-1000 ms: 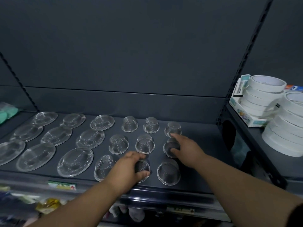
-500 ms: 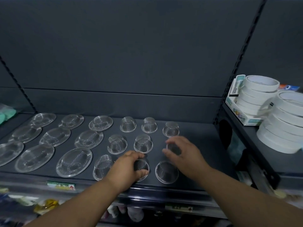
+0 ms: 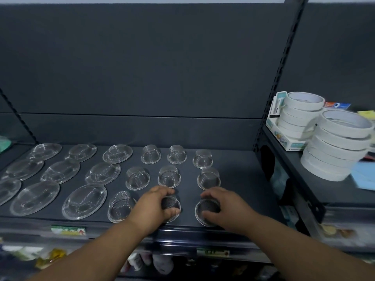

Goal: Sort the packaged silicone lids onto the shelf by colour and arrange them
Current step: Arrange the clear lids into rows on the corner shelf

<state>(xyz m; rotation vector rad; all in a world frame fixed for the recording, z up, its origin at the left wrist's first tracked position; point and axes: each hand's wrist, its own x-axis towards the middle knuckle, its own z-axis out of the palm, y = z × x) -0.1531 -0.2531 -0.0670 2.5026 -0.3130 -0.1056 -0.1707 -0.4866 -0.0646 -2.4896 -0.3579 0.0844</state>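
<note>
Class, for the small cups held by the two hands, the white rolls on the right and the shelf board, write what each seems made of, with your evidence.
The cups: fine woven mesh, likely metal, with a shiny rim; the grid pattern shows. The white rolls: probably paper-backed tape, matt, wound in rings. The shelf board: dark and matt, perhaps painted metal; hard to tell.

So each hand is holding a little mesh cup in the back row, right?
No. The head view shows the left hand holding the left cup and the right hand holding the right cup, but in the front row by the shelf edge, not the back row.
</note>
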